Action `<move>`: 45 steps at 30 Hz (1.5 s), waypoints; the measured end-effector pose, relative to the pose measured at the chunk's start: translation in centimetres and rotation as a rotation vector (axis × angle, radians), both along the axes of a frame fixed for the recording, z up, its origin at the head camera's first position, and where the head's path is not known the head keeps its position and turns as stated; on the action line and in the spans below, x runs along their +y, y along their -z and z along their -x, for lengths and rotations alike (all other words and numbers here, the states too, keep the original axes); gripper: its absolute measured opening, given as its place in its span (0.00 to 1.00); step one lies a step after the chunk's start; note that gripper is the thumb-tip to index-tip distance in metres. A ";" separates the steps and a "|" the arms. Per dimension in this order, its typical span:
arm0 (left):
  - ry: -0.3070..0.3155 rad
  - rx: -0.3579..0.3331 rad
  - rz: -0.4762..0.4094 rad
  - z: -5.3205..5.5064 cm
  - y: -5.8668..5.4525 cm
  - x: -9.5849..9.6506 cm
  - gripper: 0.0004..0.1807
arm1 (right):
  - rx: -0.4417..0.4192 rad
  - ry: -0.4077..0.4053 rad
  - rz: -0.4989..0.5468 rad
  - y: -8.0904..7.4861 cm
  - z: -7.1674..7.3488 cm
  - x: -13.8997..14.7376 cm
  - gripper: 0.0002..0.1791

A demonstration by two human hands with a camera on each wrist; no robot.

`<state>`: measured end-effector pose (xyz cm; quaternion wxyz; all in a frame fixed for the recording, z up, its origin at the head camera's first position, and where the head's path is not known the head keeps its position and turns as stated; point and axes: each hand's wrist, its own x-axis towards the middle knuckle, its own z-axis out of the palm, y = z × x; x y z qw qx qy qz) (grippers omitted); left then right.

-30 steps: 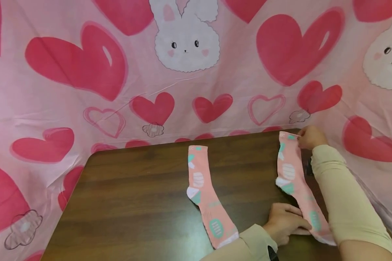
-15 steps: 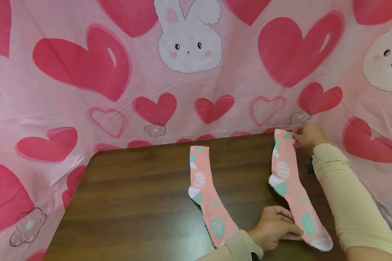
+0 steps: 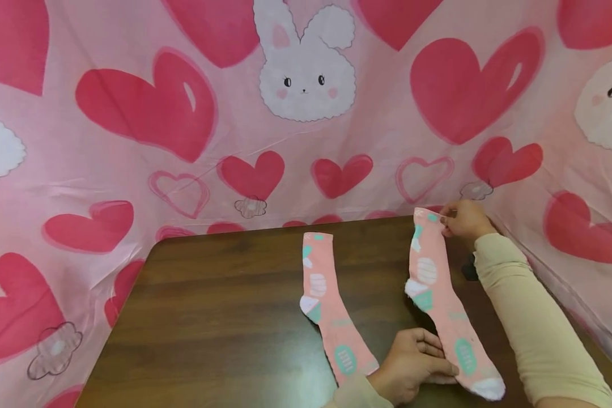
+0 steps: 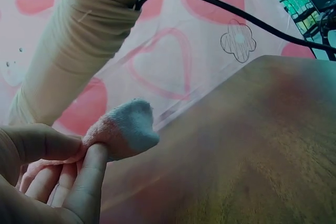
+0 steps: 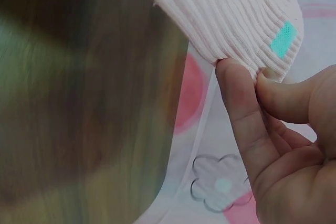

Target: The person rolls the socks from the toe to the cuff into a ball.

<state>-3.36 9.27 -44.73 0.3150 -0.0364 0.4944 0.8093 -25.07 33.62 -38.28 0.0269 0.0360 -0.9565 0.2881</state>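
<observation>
A pink sock [image 3: 441, 283] with white and green patches stretches between both hands at the right of the table. My right hand [image 3: 466, 220] pinches the corner of its cuff; in the right wrist view thumb and forefinger meet on the ribbed cuff [image 5: 226, 19]. Near the toe end, my left hand [image 3: 410, 365] pinches the sock's edge. The white toe [image 4: 134, 127] sticks out past those fingertips in the left wrist view. To the left, a matching pink sock [image 3: 326, 283] lies flat on the table, its toe end partly behind the left hand and sleeve.
The brown wooden table [image 3: 209, 317] reaches back to a pink curtain [image 3: 224, 130] printed with hearts and rabbits. A small black object [image 3: 469, 269] lies beside the right sleeve. A black cable [image 4: 220, 9] runs from the other sleeve in the left wrist view.
Both hands have moved the held sock leftward, nearer to the other sock. Its white toe, earlier partly behind the right arm, now shows fully. The view has also shifted slightly.
</observation>
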 end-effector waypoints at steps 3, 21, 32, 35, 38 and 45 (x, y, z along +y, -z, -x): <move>-0.005 0.011 0.003 -0.1 -0.1 -0.5 0.19 | -0.017 -0.003 0.046 0.2 0.5 -1.5 0.07; 0.002 0.059 -0.076 -0.5 -0.9 -6.0 0.17 | -0.032 -0.076 0.225 0.7 2.2 -8.2 0.05; -0.015 0.036 -0.112 -0.7 -0.8 -8.6 0.17 | 0.000 -0.128 0.223 1.7 3.0 -11.9 0.05; -0.019 0.034 -0.109 -0.8 -0.8 -9.1 0.17 | 0.016 -0.147 0.226 1.8 3.2 -12.8 0.05; -0.014 0.044 -0.085 -0.9 -0.9 -9.5 0.16 | 0.003 -0.155 0.254 2.0 3.3 -13.5 0.04; -0.009 0.080 -0.007 -1.2 -1.2 -10.4 0.15 | -0.020 -0.147 0.270 2.5 3.5 -15.0 0.04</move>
